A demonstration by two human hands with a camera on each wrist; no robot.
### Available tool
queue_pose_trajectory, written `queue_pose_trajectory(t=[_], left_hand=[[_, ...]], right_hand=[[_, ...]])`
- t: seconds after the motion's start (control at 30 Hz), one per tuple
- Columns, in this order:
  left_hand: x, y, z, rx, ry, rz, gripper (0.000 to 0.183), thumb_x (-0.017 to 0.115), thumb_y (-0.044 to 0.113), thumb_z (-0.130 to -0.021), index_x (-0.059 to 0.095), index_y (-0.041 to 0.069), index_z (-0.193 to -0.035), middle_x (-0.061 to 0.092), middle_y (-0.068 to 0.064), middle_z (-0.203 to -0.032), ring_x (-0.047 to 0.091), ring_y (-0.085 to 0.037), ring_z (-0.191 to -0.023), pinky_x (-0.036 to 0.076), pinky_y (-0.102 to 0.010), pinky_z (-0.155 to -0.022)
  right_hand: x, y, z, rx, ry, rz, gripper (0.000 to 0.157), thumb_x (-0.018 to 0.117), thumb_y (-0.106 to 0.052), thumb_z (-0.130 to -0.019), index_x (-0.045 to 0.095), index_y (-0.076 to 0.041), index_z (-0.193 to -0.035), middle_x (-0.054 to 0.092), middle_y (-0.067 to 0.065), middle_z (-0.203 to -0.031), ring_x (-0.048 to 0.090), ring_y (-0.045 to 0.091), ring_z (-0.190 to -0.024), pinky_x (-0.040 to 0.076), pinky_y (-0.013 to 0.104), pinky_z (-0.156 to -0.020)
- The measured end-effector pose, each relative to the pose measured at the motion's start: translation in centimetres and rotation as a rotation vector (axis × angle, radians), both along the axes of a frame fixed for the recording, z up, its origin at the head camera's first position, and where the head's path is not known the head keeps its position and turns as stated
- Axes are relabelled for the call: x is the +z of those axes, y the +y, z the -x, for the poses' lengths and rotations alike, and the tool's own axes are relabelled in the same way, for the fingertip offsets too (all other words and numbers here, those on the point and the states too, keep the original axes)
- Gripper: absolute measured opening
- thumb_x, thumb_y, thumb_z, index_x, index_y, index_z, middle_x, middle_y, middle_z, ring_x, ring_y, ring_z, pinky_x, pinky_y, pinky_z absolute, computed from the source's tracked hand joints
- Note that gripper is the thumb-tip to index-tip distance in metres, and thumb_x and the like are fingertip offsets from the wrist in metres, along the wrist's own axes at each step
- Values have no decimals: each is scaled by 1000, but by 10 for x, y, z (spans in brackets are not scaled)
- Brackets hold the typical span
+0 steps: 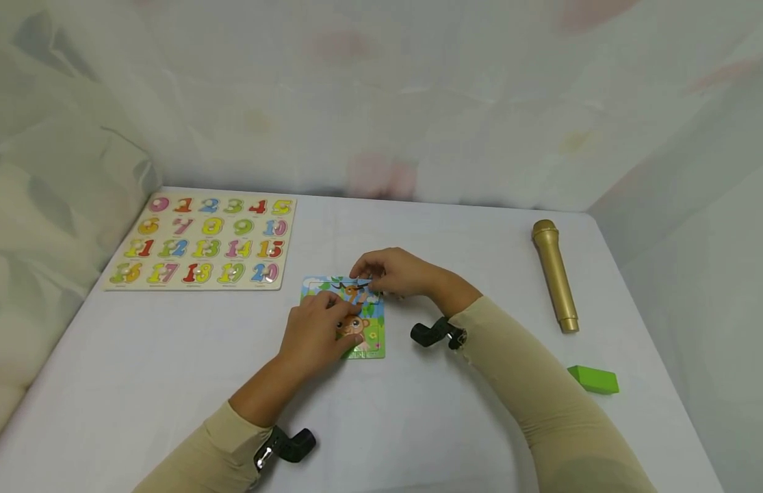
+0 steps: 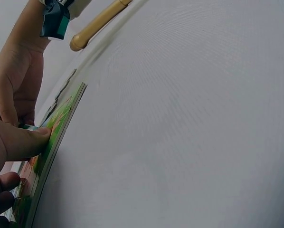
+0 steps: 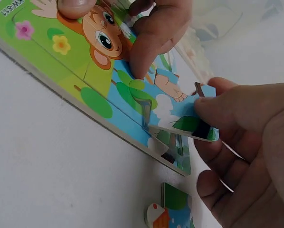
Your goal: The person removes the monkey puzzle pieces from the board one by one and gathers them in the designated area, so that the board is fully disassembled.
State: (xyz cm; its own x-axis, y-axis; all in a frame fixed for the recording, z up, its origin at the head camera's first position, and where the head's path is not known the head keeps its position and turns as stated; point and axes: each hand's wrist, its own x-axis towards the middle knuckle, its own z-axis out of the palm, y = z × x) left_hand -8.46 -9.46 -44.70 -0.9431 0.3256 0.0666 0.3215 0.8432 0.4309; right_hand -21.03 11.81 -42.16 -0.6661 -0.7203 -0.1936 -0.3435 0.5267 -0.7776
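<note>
- Far left: number board [image 1: 197, 226], flat on the table [image 1: 233, 342].
- Left hand [image 1: 319, 332]: fingers relaxed, resting on the monkey puzzle [image 1: 375, 342], which lies mid-table.
- Right hand [image 1: 399, 272]: fingers pinch a puzzle piece [image 3: 173, 118] at the puzzle's far right corner; partly covered, the piece appears tilted.
- Right: gold microphone [image 1: 555, 277], lying down.
- Far right: green block [image 1: 597, 380], beside the right sleeve [image 1: 523, 376].

Number board [image 1: 228, 226] at left, gold microphone-shaped stick [image 1: 556, 277], green block [image 1: 597, 380]
</note>
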Motion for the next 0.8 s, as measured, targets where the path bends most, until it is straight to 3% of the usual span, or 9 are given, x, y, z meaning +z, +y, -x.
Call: queue_pose_trajectory(t=[0.13, 0.37, 0.57, 0.8], left_hand=[[-1, 1, 0, -4, 6, -4, 53, 93, 38, -84, 77, 19, -131, 65, -11, -121, 59, -37, -113, 47, -58, -84], [-1, 2, 0, -12, 10, 3, 52, 92, 38, -85, 77, 19, -131, 64, -10, -121, 59, -37, -113, 48, -59, -85], [0, 0, -1, -5, 21, -14, 50, 93, 35, -84, 78, 17, -129, 65, -11, -120, 59, -37, -112, 47, -61, -86], [-1, -1, -1, 2, 23, -28, 50, 93, 36, -84, 78, 18, -128, 65, -10, -121, 59, -37, -111, 46, -59, -85]], right_hand=[[-2, 3, 0, 6, -12, -26, 27, 72, -9, -102, 75, -20, -126, 70, -3, -115, 60, 15, -101, 49, 31, -87], [1, 13, -1, -33, -47, -16, 27, 68, -12, -106, 74, -21, -131, 69, 1, -120, 67, 19, -90, 55, 33, -67], [7, 29, 1, -59, 12, -52, 29, 67, -14, -106, 73, -21, -134, 68, 2, -131, 64, 17, -118, 54, 40, -97], [13, 53, 0, -121, -6, -88, 28, 67, -14, -105, 72, -19, -132, 69, -1, -127, 65, 18, -115, 52, 40, -96]])
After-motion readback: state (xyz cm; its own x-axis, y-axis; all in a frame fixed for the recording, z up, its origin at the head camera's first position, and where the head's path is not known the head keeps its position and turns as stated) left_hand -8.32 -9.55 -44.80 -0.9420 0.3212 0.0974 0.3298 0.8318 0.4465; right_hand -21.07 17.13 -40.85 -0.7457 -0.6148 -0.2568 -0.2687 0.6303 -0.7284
